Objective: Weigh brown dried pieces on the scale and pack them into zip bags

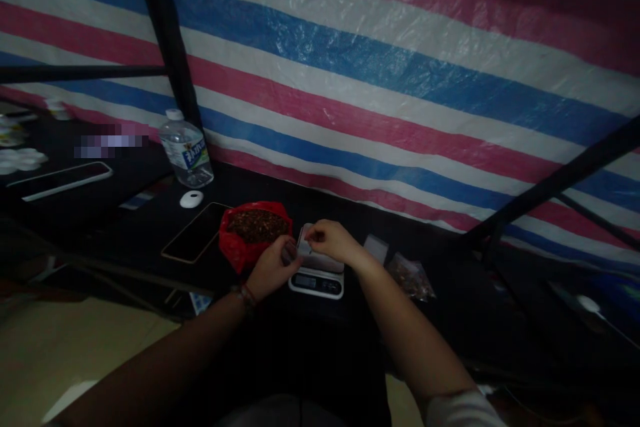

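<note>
Both hands meet over a small white digital scale (317, 280) on the dark table. My left hand (270, 268) is curled, its fingers pinching a small clear plastic bag (303, 248) from the left. My right hand (330, 239) pinches the same bag from above and the right. The bag hangs just over the scale's platform. Directly left of the scale sits a red plastic bag (237, 247), open at the top and filled with small brown pieces (257, 225).
A phone (196, 232) lies left of the red bag, with a white cap (191, 199) and a water bottle (186, 150) behind it. Small clear bags (411, 275) lie right of the scale. A striped tarp (380, 67) hangs behind. Black poles cross left and right.
</note>
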Demonstrator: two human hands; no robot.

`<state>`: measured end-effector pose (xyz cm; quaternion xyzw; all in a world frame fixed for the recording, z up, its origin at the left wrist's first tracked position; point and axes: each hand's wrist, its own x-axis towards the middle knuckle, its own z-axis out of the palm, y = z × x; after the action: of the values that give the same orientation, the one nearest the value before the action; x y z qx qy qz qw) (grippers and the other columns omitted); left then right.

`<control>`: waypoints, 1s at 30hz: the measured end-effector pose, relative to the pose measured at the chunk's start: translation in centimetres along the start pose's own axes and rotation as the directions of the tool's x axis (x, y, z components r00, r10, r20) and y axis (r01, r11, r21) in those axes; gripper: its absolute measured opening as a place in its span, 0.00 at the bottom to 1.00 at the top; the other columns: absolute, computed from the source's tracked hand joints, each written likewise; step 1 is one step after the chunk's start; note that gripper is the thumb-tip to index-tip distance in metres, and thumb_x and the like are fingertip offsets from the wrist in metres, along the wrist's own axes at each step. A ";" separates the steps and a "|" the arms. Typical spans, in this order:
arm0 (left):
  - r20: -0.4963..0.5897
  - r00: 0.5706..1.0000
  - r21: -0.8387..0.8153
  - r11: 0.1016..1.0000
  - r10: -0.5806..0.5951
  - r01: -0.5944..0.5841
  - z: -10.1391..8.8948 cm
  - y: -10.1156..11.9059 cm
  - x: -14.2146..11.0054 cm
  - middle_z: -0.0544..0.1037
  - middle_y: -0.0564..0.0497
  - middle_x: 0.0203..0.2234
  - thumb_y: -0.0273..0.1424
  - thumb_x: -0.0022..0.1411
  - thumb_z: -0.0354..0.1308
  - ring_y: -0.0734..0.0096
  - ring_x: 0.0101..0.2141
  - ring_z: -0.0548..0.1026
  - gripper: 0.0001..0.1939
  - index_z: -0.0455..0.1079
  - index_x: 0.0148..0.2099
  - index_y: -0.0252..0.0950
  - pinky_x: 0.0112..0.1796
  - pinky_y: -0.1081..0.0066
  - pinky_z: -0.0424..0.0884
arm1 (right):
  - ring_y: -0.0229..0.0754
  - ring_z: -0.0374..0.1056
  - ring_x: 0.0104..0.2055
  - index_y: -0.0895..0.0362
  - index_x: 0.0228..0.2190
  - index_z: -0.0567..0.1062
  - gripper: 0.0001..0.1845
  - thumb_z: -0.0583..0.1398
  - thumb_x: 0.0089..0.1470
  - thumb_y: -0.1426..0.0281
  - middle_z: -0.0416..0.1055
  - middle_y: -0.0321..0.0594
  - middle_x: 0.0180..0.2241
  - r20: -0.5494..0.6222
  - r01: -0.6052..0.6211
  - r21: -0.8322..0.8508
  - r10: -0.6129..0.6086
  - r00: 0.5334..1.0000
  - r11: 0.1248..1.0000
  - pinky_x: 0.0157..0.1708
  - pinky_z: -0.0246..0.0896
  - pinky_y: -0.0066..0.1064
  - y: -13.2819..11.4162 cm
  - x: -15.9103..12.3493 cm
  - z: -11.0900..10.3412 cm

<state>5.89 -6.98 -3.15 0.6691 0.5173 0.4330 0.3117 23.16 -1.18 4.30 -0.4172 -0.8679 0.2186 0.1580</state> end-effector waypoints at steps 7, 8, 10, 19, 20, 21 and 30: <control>0.082 0.992 0.052 0.993 0.100 -0.105 0.6 1.2 0.5 0.74 0.50 0.35 0.26 0.49 0.57 0.66 0.36 0.73 0.16 0.64 0.42 0.36 0.38 0.68 0.68 | 0.36 0.67 0.33 0.58 0.29 0.76 0.08 0.60 0.45 0.79 0.71 0.37 0.30 -0.119 0.051 0.098 -0.039 0.992 0.994 0.33 0.58 0.25 -3.2 -1.9 1.6; 0.091 0.988 0.036 0.991 0.122 -0.126 0.7 1.5 0.7 0.74 0.49 0.36 0.25 0.48 0.57 0.66 0.37 0.73 0.16 0.64 0.42 0.35 0.38 0.68 0.69 | 0.36 0.67 0.33 0.58 0.29 0.76 0.08 0.60 0.45 0.79 0.72 0.37 0.30 -0.135 0.041 0.102 -0.027 0.990 0.994 0.33 0.58 0.26 -3.3 -2.0 1.8; 0.090 0.983 0.003 0.987 0.160 -0.161 1.0 1.9 1.2 0.74 0.49 0.36 0.25 0.48 0.56 0.66 0.37 0.73 0.16 0.64 0.42 0.35 0.39 0.68 0.69 | 0.37 0.67 0.33 0.57 0.30 0.76 0.07 0.61 0.46 0.78 0.72 0.36 0.30 -0.167 0.024 0.127 -0.003 0.986 0.992 0.34 0.59 0.26 -3.2 -2.2 1.9; 0.000 0.970 0.006 0.970 0.242 -0.242 2.4 1.5 5.5 0.73 0.49 0.38 0.27 0.49 0.58 0.65 0.38 0.73 0.19 0.64 0.46 0.35 0.41 0.68 0.68 | 0.39 0.66 0.43 0.55 0.37 0.76 0.09 0.58 0.52 0.74 0.72 0.39 0.40 -0.418 0.116 0.126 -0.053 0.907 0.985 0.46 0.59 0.33 -0.8 -2.0 1.4; -0.005 0.973 0.007 0.973 0.232 -0.232 2.5 1.3 6.0 0.74 0.48 0.38 0.27 0.49 0.58 0.65 0.38 0.73 0.19 0.64 0.46 0.35 0.40 0.68 0.69 | 0.40 0.65 0.45 0.55 0.36 0.76 0.09 0.60 0.50 0.73 0.71 0.40 0.40 -0.442 0.104 0.099 -0.050 0.896 0.990 0.48 0.58 0.34 -0.5 -1.8 1.6; -0.018 0.976 0.007 0.976 0.218 -0.218 2.6 1.2 6.4 0.74 0.48 0.37 0.27 0.50 0.58 0.65 0.37 0.73 0.19 0.64 0.46 0.35 0.39 0.68 0.69 | 0.42 0.64 0.46 0.55 0.35 0.76 0.08 0.62 0.48 0.72 0.70 0.41 0.41 -0.456 0.082 0.072 -0.040 0.889 0.994 0.49 0.57 0.36 -0.1 -1.6 1.8; -0.008 0.977 -0.324 0.924 0.214 -0.205 2.8 -0.6 8.7 0.72 0.44 0.45 0.35 0.54 0.59 0.63 0.43 0.72 0.33 0.53 0.59 0.34 0.45 0.65 0.68 | 0.43 0.60 0.51 0.56 0.33 0.74 0.10 0.52 0.53 0.75 0.64 0.45 0.46 -0.619 0.084 0.151 0.028 0.785 0.985 0.54 0.54 0.39 2.8 1.4 0.6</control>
<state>8.99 1.65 -2.64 0.6662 0.3609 0.5334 0.3761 23.88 1.35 2.48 -0.4376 -0.7523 0.1405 0.4720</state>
